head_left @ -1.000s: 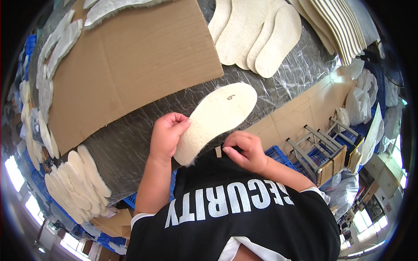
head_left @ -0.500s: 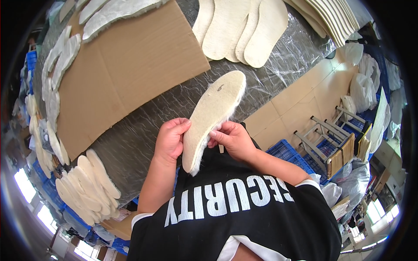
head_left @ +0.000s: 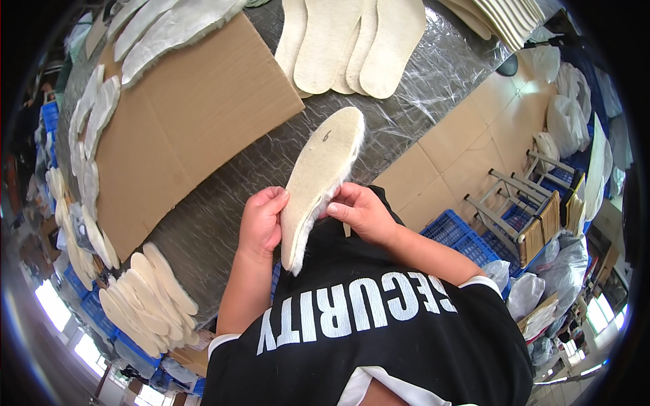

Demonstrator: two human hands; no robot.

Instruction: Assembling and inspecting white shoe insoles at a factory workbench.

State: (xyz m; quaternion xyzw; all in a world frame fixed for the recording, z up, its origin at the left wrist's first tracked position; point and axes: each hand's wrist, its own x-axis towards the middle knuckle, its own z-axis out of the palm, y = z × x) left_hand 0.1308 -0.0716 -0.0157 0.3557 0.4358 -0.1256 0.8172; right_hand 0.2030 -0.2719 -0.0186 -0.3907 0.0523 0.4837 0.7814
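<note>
A cream insole (head_left: pixel 317 166) with a fluffy white fleece edge is held up in front of my chest, its toe end pointing away and slightly right. A small dark mark shows near that end. My left hand (head_left: pixel 263 218) pinches its left edge between thumb and fingers. On the opposite edge, my right hand (head_left: pixel 360 212) grips the fleecy side, with some fingers hidden behind it. Beyond the insole, several flat cream insoles (head_left: pixel 393 51) lie overlapping on the plastic-covered table (head_left: pixel 217 220).
A brown cardboard sheet (head_left: pixel 196 115) covers much of the table, with white fleece pieces (head_left: pixel 179 34) along its far side. More insoles (head_left: pixel 145 298) lie in a pile at the near left. Right of the table are blue crates (head_left: pixel 460 237) and a metal-legged stool (head_left: pixel 538 227).
The insole has turned a little, showing more of its fleecy edge, and its toe end has shifted left. Both hands keep their hold. The whole view has shifted slightly.
</note>
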